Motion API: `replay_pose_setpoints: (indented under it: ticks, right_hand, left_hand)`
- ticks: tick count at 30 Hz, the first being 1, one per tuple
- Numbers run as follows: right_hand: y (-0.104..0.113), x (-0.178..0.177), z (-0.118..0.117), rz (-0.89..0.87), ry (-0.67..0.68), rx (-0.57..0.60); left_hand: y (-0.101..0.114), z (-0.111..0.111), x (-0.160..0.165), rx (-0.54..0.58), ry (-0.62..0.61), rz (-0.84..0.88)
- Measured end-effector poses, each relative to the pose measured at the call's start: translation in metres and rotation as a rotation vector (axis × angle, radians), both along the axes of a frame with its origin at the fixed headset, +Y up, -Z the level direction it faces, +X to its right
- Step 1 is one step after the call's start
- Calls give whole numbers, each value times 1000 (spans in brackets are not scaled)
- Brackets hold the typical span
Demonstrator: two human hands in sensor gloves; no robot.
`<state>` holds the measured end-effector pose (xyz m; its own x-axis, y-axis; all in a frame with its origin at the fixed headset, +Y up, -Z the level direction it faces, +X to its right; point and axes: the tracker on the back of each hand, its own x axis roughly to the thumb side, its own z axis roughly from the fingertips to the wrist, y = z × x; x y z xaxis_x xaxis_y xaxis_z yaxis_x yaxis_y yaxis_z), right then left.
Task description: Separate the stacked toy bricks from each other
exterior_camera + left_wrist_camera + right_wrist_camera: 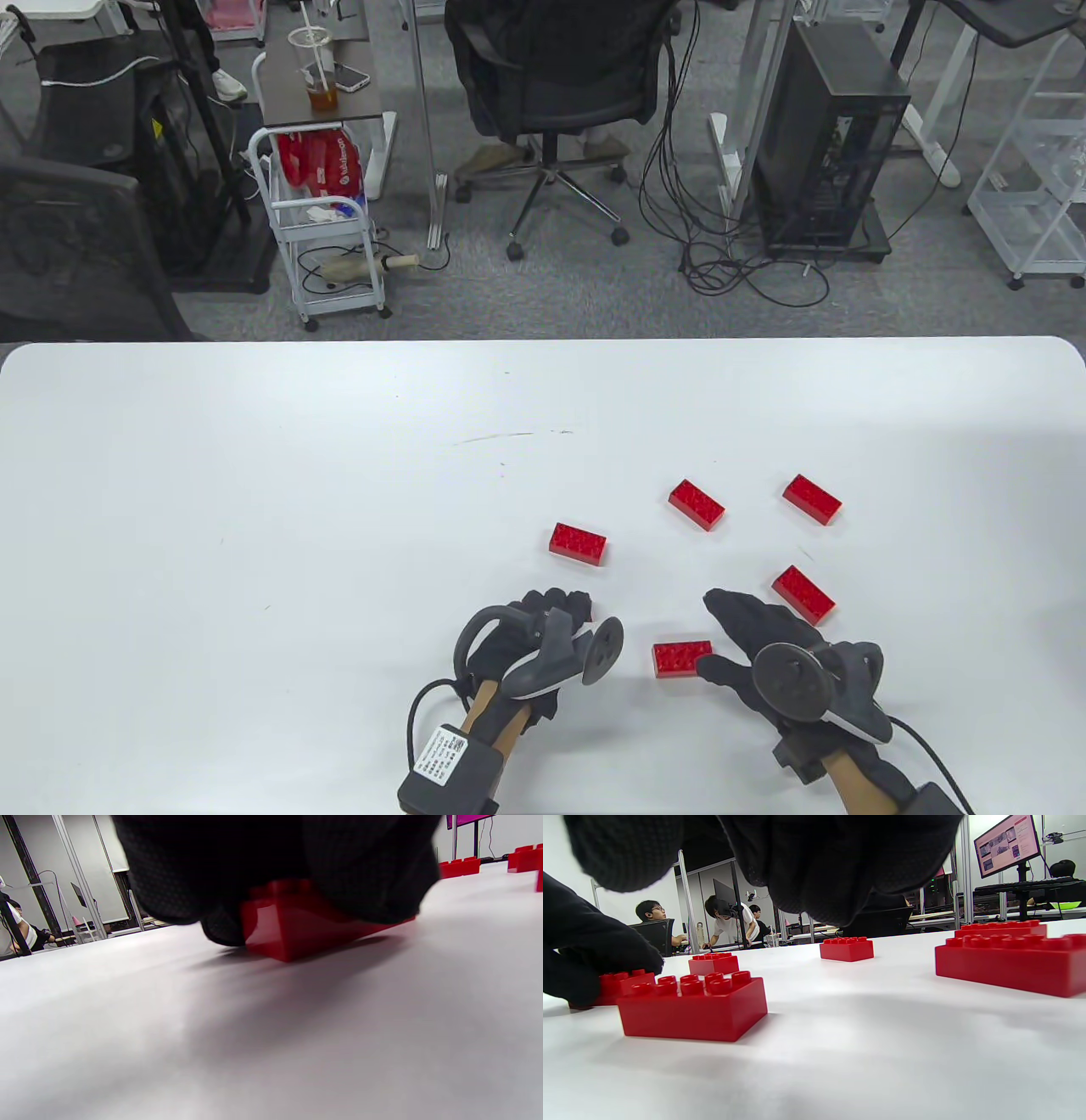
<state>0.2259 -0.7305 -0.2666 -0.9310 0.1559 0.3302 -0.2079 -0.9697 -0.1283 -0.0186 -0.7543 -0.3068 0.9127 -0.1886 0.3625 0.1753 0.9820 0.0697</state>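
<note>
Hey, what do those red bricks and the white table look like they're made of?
The red bricks look like hard moulded plastic, glossy: crisp studs and edges, with light glinting off the side of the one under the left hand. The table seems a smooth matte white laminate or coated board; it shows only soft shadows, so the core is unclear.

Five red bricks (693,1007) apart on the white table (840,1052), studs up, beneath the gloved right hand (831,857)

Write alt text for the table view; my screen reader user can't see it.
Two gloved hands, left hand and right hand, rest low on a white table among scattered single red bricks, one brick lying between them.
</note>
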Motion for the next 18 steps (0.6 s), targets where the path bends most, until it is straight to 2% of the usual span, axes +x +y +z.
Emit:
replay_pose_setpoints:
  ticks: [9, 18]
  right_hand:
    - [-1, -1, 0, 4, 6, -7]
    - [-1, -2, 1, 8, 9, -12]
  left_hand:
    - [-3, 0, 1, -41, 10, -78]
    - [5, 10, -26, -70, 15, 72]
